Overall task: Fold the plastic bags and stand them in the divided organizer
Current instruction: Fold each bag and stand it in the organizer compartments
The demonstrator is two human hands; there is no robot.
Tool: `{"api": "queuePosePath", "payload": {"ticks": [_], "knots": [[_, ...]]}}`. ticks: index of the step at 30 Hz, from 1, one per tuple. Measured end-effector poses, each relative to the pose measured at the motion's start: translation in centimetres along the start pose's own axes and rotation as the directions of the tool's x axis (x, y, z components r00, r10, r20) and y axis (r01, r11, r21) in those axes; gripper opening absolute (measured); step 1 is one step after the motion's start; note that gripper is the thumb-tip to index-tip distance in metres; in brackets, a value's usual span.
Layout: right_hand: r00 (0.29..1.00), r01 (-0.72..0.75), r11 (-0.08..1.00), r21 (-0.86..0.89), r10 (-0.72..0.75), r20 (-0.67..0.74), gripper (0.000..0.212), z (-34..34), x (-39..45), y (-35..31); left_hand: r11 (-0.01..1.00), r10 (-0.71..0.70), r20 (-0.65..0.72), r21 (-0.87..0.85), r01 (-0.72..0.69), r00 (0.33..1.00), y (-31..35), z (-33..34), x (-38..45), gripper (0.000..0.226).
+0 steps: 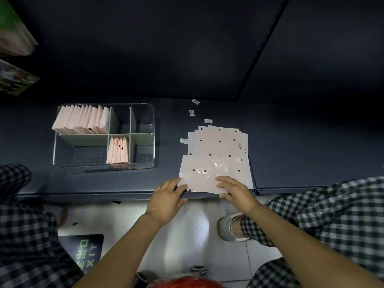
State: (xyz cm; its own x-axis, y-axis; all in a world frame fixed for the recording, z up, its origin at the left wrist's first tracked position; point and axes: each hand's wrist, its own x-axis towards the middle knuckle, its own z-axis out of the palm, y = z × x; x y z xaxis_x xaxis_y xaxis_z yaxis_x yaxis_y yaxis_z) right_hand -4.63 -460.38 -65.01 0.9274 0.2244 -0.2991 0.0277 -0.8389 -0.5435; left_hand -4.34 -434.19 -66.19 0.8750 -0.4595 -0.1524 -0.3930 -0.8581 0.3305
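Both hands flat on top bag at shelf edge.
Left hand [166, 199] and right hand [235, 191] press the bag [204, 177], fingers spread, gripping nothing; stack [218, 142] just beyond; organizer [153, 121] far left holds folded bags [82, 120].

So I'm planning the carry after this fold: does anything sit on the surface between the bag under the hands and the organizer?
Nothing visible does. The bag lies under both hands, left hand and right hand. The dark surface between it and the organizer is bare; the small labels lie farther back, off that path.
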Motion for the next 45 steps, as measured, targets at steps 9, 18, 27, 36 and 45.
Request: {"api": "queuePosePath", "payload": {"ticks": [9,18,27,36,45], "knots": [[0.998,0.06,0.985,-0.163,-0.056,0.031,0.034,-0.4,-0.3,0.1,0.997,-0.036,-0.013,-0.071,0.035,0.999,0.1,-0.2,0.1,0.041],[0.993,0.115,0.975,-0.192,-0.11,0.035,0.018,-0.8,0.2,0.4,0.97,-0.048,-0.026,-0.238,0.041,0.998,0.3,-0.5,0.6,0.036],[0.963,0.263,0.874,-0.409,-0.261,0.062,0.022,-1.5,1.1,0.1,0.876,-0.175,-0.036,-0.462,0.139,0.984,0.4,-0.5,1.0,0.028],[0.96,0.096,0.994,0.045,-0.104,0.26,0.008,-3.4,2.1,-1.0,0.996,-0.002,-0.075,-0.092,-0.005,0.997,-0.6,-1.5,2.5,0.055],[0.983,-0.026,0.971,0.239,-0.019,0.182,0.015,-4.1,3.5,-0.3,0.89,-0.269,-0.097,-0.404,0.209,0.958,-1.5,-2.1,4.8,0.014]]}}
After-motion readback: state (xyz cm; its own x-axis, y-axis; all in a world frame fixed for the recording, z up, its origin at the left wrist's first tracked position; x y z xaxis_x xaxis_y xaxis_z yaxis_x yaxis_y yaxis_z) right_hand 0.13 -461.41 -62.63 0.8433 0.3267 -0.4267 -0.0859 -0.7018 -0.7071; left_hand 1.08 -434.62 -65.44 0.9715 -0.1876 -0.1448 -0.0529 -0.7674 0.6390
